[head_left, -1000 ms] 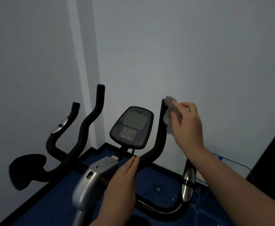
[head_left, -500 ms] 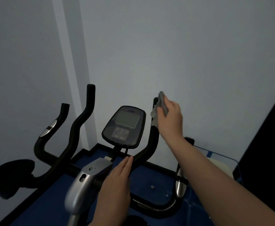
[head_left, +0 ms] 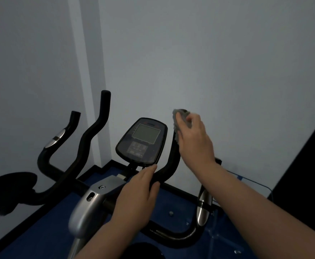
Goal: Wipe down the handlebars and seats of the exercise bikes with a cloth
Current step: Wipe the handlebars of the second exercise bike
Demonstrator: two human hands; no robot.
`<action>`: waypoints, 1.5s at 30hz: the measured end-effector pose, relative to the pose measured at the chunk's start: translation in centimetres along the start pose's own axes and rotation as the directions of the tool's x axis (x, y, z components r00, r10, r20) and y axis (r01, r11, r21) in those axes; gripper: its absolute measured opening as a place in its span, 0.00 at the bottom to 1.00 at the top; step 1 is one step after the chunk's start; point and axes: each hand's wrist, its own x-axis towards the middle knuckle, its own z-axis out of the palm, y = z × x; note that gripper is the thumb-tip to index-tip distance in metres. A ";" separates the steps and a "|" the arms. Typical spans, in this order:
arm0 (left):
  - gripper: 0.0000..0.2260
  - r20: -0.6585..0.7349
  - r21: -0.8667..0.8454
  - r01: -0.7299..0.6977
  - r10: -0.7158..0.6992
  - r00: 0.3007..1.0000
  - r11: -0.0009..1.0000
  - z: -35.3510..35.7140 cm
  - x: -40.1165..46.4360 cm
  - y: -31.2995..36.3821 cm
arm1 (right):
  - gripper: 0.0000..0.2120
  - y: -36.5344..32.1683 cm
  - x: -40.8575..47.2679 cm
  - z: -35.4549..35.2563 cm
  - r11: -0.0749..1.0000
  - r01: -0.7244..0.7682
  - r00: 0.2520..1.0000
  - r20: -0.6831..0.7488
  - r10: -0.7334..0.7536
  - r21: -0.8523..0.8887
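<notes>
Cloth: grey, bunched over the top end of the right upright handlebar; right hand grips it, fingers curled round cloth and bar; left hand rests on the crossbar, fingers straight, holding nothing. Step in hand: handlebar wipe; next move likely a downward stroke along the bar, pressure kept; console between the uprights.

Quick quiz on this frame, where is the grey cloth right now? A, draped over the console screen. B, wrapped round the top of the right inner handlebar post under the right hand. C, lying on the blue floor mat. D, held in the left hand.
B: the right hand holds the grey cloth against the tip of the right inner handlebar post, beside the console.
</notes>
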 end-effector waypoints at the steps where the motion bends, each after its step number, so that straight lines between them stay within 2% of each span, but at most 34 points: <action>1: 0.22 0.005 -0.019 0.014 -0.014 1.000 1.000 0.2 0.5 0.1 | 0.26 -0.3 -1.1 0.6 1.000 0.000 0.998 0.070 0.002 -0.027; 4: 0.21 -0.004 -0.009 0.069 -0.069 0.998 0.998 0.8 0.8 -0.3 | 0.17 -0.7 -3.7 0.5 0.997 -0.049 0.955 0.295 0.031 0.055; 5: 0.21 -0.015 0.030 0.071 -0.070 0.997 0.997 0.9 0.7 -0.4 | 0.13 -0.6 -3.3 -0.2 0.986 -0.102 0.948 0.313 0.057 0.130; 6: 0.21 -0.029 0.073 0.054 -0.052 0.998 0.996 1.0 0.6 -0.5 | 0.09 -0.5 -2.3 -1.0 0.969 -0.137 0.955 0.288 0.075 0.204; 8: 0.21 -0.040 0.092 0.049 -0.046 0.998 0.995 1.0 0.6 -0.6 | 0.09 -0.4 0.1 -2.1 0.972 -0.022 0.998 0.065 0.006 0.235; 9: 0.21 -0.043 0.091 0.060 -0.056 0.998 0.994 1.0 0.6 -0.5 | 0.12 -0.3 1.1 -2.4 0.983 0.057 0.998 -0.026 -0.053 0.175; 11: 0.21 -0.049 0.096 0.066 -0.062 0.997 0.993 0.9 0.6 -0.4 | 0.21 0.2 2.1 -2.0 0.994 0.103 0.993 -0.059 -0.102 0.021; 14: 0.20 -0.050 0.094 0.064 -0.059 0.997 0.993 1.0 0.5 -0.4 | 0.36 0.6 0.4 -1.0 0.987 0.089 0.991 0.107 -0.075 -0.136; 16: 0.20 -0.054 0.095 0.064 -0.059 0.997 0.993 0.9 0.5 -0.5 | 0.38 0.4 -1.6 -0.2 0.978 0.111 0.966 0.249 -0.065 -0.176; 18: 0.19 -0.058 0.090 0.062 -0.057 0.997 0.994 0.9 0.4 -0.5 | 0.32 0.1 -3.4 0.0 0.992 0.088 0.937 0.344 -0.054 -0.085; 20: 0.19 -0.060 0.098 0.072 -0.066 0.996 0.993 1.0 0.4 -0.5 | 0.19 0.0 -2.6 -1.2 1.000 -0.006 0.913 0.409 -0.004 0.024; 21: 0.19 -0.063 0.100 0.074 -0.068 0.996 0.992 1.0 0.4 -0.5 | 0.16 0.0 -1.7 -1.9 0.998 -0.028 0.908 0.419 -0.002 0.065; 22: 0.19 -0.063 0.099 0.078 -0.072 0.995 0.992 1.1 0.4 -0.5 | 0.15 -0.1 -0.5 -2.5 0.995 -0.040 0.931 0.365 0.002 0.095; 23: 0.19 -0.058 0.096 0.084 -0.079 0.995 0.992 1.1 0.5 -0.5 | 0.15 0.0 0.6 -3.0 0.993 -0.012 0.969 0.247 -0.018 0.120; 25: 0.19 -0.046 0.079 0.107 -0.104 0.994 0.991 1.1 0.4 -0.5 | 0.16 0.2 1.5 -3.3 0.987 0.021 0.995 0.092 -0.036 0.159; 28: 0.19 -0.058 0.043 0.155 -0.152 0.987 0.987 0.9 0.1 -0.5 | 0.14 0.4 -1.1 -1.1 0.990 0.021 0.984 0.174 -0.045 0.140; 32: 0.17 -0.085 -0.008 0.194 -0.194 0.977 0.981 0.6 -0.2 -0.4 | 0.14 -1.2 -5.7 0.0 0.955 -0.183 0.951 0.288 0.111 0.235; 36: 0.12 -0.086 0.012 0.174 -0.172 0.981 0.985 0.4 -0.2 0.0 | 0.13 -1.2 -4.8 -1.7 0.933 -0.197 0.908 0.414 0.058 0.301; 38: 0.12 -0.087 0.032 0.172 -0.168 0.982 0.985 0.4 -0.1 0.2 | 0.12 -0.2 -2.4 -2.6 0.917 -0.226 0.942 0.314 0.119 0.330; 40: 0.12 -0.084 0.048 0.178 -0.174 0.981 0.983 0.4 0.0 0.3 | 0.13 0.4 -1.3 -2.5 0.954 -0.164 0.979 0.164 0.125 0.252; 41: 0.12 -0.082 0.045 0.180 -0.176 0.981 0.983 0.4 -0.1 0.2 | 0.13 0.2 -1.7 -2.1 0.963 -0.148 0.983 0.142 0.118 0.224; 45: 0.12 -0.072 0.012 0.184 -0.183 0.980 0.983 0.2 -0.2 0.2 | 0.14 -2.2 -6.7 0.4 0.974 -0.133 0.970 0.228 0.089 0.183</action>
